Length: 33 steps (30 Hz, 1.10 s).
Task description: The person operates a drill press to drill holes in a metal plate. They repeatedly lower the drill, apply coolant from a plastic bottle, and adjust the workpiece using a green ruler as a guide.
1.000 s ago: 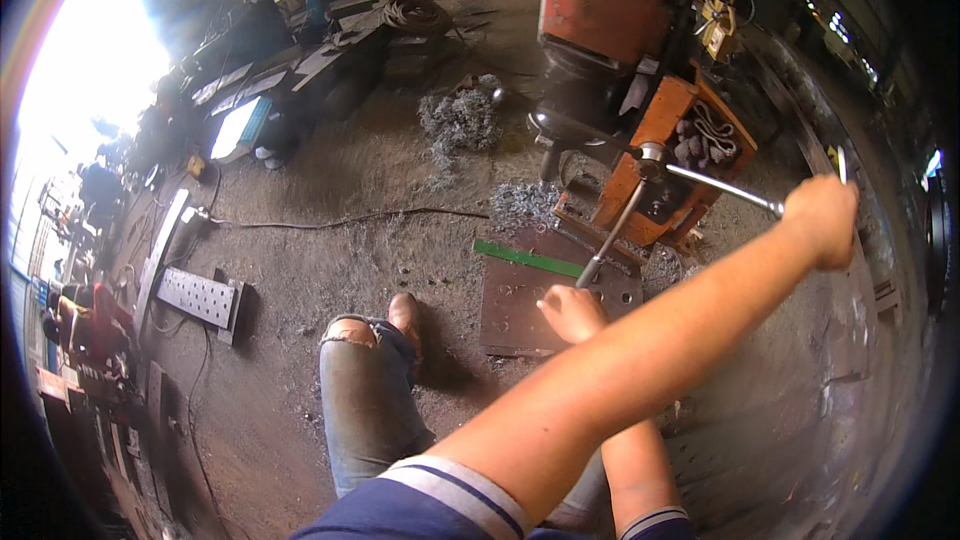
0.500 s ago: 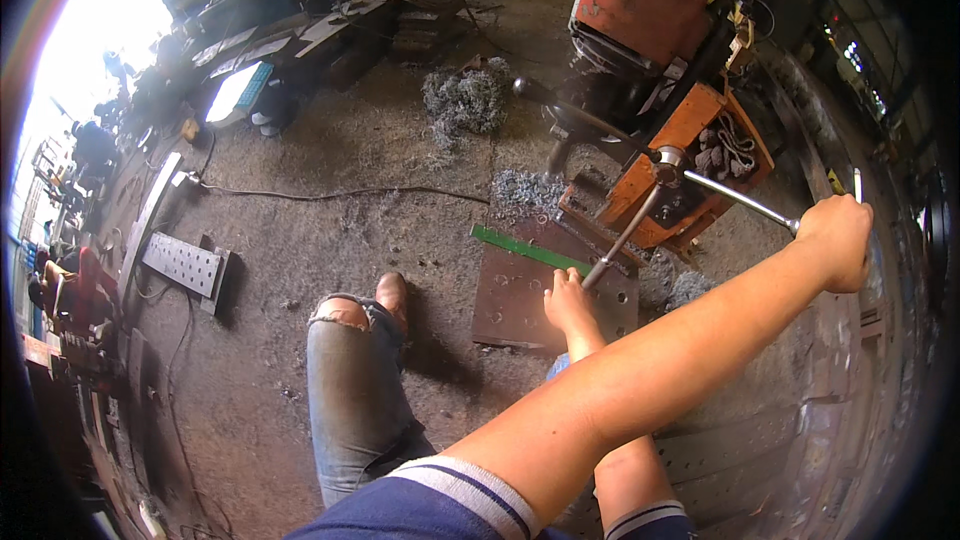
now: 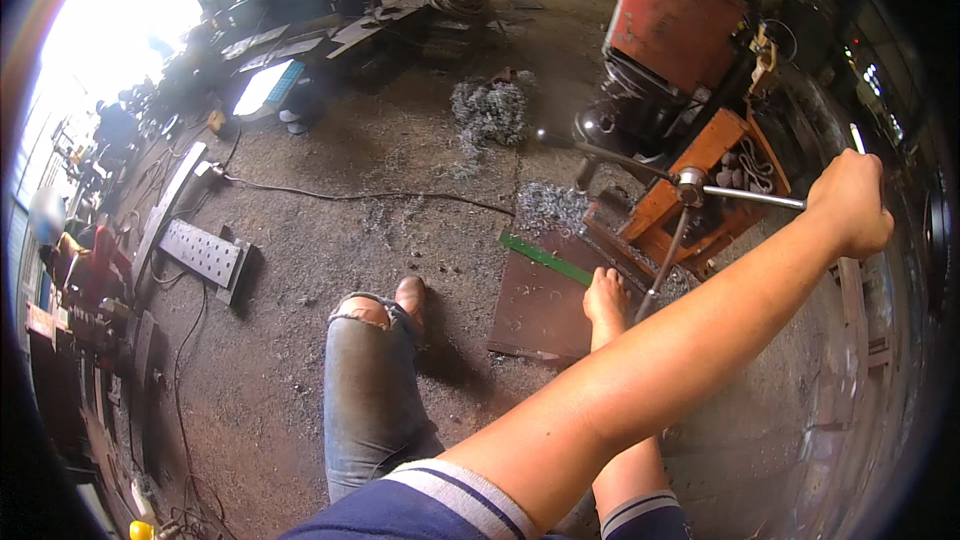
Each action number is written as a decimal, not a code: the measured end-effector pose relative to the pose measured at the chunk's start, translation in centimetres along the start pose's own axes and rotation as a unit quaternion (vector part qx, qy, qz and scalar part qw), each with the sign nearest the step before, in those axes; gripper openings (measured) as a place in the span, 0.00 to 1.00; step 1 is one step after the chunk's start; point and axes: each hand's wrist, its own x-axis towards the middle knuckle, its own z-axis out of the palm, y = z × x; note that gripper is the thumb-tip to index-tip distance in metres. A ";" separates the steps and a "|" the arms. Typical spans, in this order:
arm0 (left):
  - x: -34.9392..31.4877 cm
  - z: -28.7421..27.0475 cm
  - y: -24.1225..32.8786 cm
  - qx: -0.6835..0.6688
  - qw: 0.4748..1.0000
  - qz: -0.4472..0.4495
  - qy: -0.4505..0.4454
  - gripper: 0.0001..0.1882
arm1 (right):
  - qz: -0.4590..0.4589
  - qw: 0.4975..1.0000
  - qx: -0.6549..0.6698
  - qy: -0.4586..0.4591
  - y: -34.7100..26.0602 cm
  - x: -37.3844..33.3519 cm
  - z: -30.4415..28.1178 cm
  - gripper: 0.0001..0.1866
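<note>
My left arm reaches across above my right arm. At the far right, my left hand (image 3: 850, 208) is wrapped round the outer end of a metal lever (image 3: 755, 197). This is one of three spokes on a round hub (image 3: 690, 185) of a red and dark machine (image 3: 675, 15). A thin pale rod (image 3: 857, 138) sticks up beyond that hand; whether it is in the fingers I cannot tell. Lower down, my right hand (image 3: 605, 302) has bent fingers at the near end of a flat green strip (image 3: 540, 256), which lies across a brown metal plate (image 3: 535, 305). Its grip is partly hidden.
The lower spoke (image 3: 658, 285) ends close to my right hand. An orange open box (image 3: 655, 208) holds dark items behind the hub. Metal shavings (image 3: 490, 112) lie heaped on the floor. A cable (image 3: 370, 196) crosses it leftward, near a perforated metal piece (image 3: 203, 247).
My left hand has moved up with the lever, and the spokes have turned counterclockwise in view. My right hand stays by the strip's end. The whole view has shifted slightly.
</note>
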 end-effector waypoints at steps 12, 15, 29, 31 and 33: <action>0.7 -2.9 0.9 -0.050 0.998 -0.020 0.026 0.09 | -0.032 0.994 0.105 -0.011 -4.4 -3.2 -4.9 0.26; 0.8 -3.2 0.9 -0.048 0.998 -0.030 0.023 0.09 | 0.034 0.980 0.096 -0.168 -7.3 -3.5 -7.2 0.27; 1.9 -2.4 -0.1 -0.043 0.998 -0.043 0.024 0.10 | 0.016 0.871 0.294 -0.393 -10.0 -1.6 -6.0 0.15; 2.0 -2.3 -0.2 -0.044 0.998 -0.051 0.021 0.09 | 0.053 0.813 0.364 -0.451 -8.7 -0.9 -6.4 0.12; 2.0 -2.4 -0.3 -0.026 0.999 -0.026 -0.004 0.11 | 0.067 0.818 0.458 -0.341 -7.1 -0.1 -7.0 0.10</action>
